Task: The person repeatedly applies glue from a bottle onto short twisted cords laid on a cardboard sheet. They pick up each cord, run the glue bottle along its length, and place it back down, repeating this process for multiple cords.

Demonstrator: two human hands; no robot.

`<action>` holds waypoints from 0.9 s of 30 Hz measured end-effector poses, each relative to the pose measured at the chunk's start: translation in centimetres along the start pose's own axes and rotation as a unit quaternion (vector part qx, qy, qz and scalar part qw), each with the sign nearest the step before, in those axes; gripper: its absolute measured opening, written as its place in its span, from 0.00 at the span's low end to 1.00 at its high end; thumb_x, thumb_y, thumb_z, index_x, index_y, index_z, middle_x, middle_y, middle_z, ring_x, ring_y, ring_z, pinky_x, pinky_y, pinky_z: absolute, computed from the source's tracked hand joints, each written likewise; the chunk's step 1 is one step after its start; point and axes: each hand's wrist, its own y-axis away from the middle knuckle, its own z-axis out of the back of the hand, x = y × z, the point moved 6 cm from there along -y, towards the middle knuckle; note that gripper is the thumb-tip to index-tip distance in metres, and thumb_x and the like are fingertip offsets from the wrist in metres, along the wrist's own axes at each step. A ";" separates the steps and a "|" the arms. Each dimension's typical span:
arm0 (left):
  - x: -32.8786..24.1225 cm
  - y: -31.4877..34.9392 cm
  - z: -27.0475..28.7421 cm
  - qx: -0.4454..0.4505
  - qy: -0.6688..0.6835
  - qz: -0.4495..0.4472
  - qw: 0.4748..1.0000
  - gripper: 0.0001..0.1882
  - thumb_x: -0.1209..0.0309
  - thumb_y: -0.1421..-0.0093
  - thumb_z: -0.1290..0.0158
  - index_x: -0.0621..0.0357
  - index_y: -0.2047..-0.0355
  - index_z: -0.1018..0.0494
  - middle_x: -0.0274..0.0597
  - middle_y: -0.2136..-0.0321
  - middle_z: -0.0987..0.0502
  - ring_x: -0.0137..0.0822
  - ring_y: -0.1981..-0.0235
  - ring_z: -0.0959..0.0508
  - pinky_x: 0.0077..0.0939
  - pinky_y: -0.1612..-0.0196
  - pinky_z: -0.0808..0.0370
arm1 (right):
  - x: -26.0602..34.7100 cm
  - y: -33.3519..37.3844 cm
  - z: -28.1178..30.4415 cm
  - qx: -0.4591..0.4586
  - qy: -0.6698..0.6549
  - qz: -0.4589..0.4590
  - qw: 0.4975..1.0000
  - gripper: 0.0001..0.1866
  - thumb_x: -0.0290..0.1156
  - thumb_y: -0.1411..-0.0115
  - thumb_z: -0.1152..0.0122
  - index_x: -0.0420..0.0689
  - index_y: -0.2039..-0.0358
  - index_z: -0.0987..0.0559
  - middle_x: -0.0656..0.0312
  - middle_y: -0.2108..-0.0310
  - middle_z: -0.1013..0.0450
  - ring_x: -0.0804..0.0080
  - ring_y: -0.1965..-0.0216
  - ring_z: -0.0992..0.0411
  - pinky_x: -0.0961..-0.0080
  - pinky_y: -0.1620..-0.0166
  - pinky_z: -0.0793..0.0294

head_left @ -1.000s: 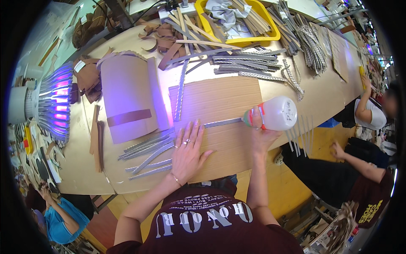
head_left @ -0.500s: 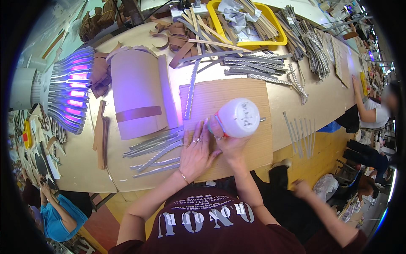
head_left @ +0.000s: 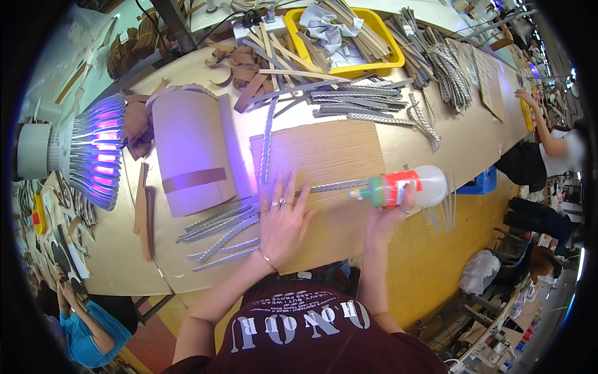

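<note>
My left hand (head_left: 281,221) lies with fingers spread on a corrugated cardboard sheet (head_left: 324,140). Its fingers rest near one end of a grey-and-silver braided strip (head_left: 339,186) that runs across the sheet. My right hand (head_left: 387,215) is wrapped round a white squeeze bottle (head_left: 431,186) with a red label and a green cap. The bottle is tipped on its side above the sheet's right edge, its nozzle pointing left, close to the strip. Beside my left wrist lie several more braided strips (head_left: 215,227).
A brown cylindrical form (head_left: 193,143) stands to the left, near a glowing purple lamp (head_left: 99,153). Strips (head_left: 358,96) and a yellow tray (head_left: 398,61) lie at the back. Brown strips (head_left: 145,215) sit at left. Other people work on both sides.
The bottle has moved right, away from my left hand, and now lies sideways in my grip. My left fingers have spread. A person's arm at the lower right has left view.
</note>
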 end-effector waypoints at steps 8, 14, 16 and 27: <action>-0.8 -3.1 -1.1 -0.017 -0.014 -0.091 0.996 0.11 0.65 0.45 0.41 0.54 0.63 0.21 0.46 0.37 0.38 0.49 0.32 0.46 0.62 0.34 0.60 | 4.6 -3.1 1.5 0.027 0.165 0.143 0.976 0.21 0.41 0.40 0.39 0.42 0.53 0.31 0.62 0.62 0.30 0.77 0.62 0.29 0.75 0.62 0.26; 0.5 -5.4 1.2 -0.095 -0.154 -0.161 0.970 0.07 0.69 0.47 0.41 0.53 0.67 0.21 0.40 0.39 0.34 0.46 0.34 0.43 0.65 0.34 0.60 | 5.5 -4.9 1.6 -0.006 0.141 0.191 0.972 0.20 0.39 0.41 0.37 0.41 0.55 0.31 0.63 0.62 0.31 0.78 0.64 0.31 0.76 0.65 0.29; 2.4 -7.3 2.5 -0.093 -0.205 -0.118 0.967 0.07 0.70 0.49 0.40 0.53 0.67 0.21 0.40 0.41 0.33 0.45 0.34 0.42 0.66 0.33 0.61 | 5.8 -5.5 2.0 -0.014 0.144 0.171 0.975 0.22 0.40 0.42 0.36 0.41 0.54 0.31 0.63 0.62 0.31 0.78 0.63 0.31 0.76 0.65 0.29; -1.2 -18.1 0.7 -0.085 -0.141 -0.127 0.978 0.09 0.67 0.49 0.40 0.56 0.69 0.22 0.40 0.59 0.24 0.41 0.50 0.29 0.49 0.33 0.49 | 7.5 -6.8 4.1 -0.057 0.095 0.183 0.977 0.15 0.37 0.40 0.38 0.41 0.60 0.30 0.65 0.69 0.32 0.80 0.72 0.34 0.80 0.76 0.36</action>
